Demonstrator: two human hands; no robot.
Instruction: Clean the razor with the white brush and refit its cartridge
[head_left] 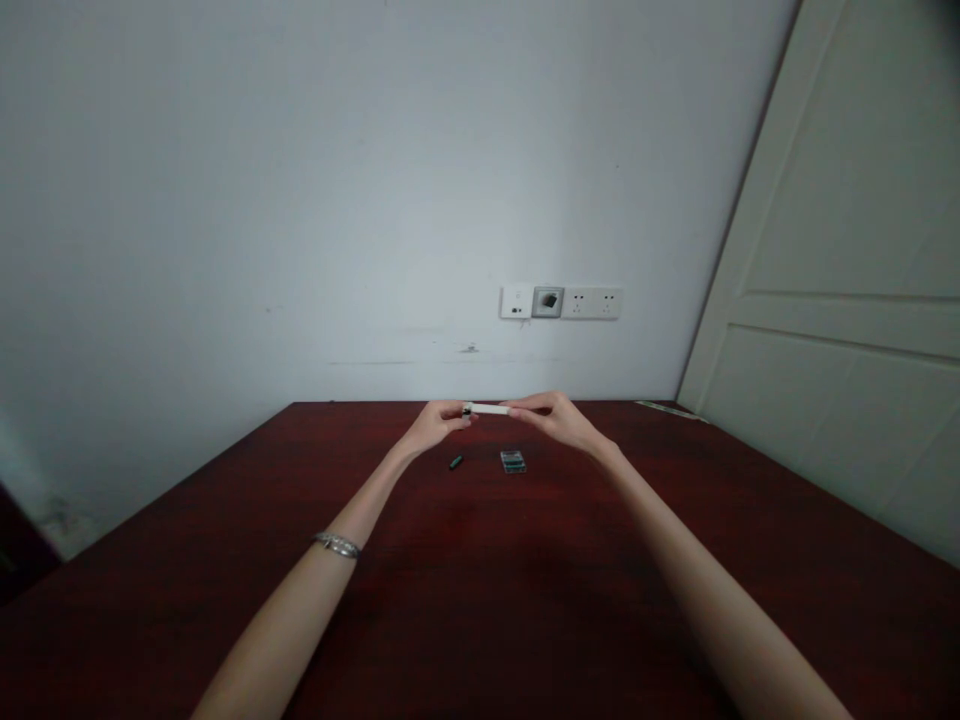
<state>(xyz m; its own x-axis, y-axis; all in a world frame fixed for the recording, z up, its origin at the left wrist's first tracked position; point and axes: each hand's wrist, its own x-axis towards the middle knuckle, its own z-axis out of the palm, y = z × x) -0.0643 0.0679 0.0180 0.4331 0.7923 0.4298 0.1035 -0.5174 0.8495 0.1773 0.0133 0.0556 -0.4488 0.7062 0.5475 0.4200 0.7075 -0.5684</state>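
Observation:
Both my arms reach far out over a dark red table (pixel 225 600). Between my hands is a slim white bar-shaped device (pixel 487 408), held level above the table. My left hand (pixel 439 422) pinches its left end, where a small dark tip shows. My right hand (pixel 553 415) grips its right end with closed fingers. On the table just below lie a small dark cylinder (pixel 455 462), perhaps a battery, and a small pack of what look like batteries (pixel 513 461). A silver bracelet (pixel 337 544) sits on my left wrist.
A pale wall stands behind the table with a row of sockets (pixel 561 302). A white door (pixel 847 300) stands at the right. A thin pale strip (pixel 667 408) lies at the table's far right edge.

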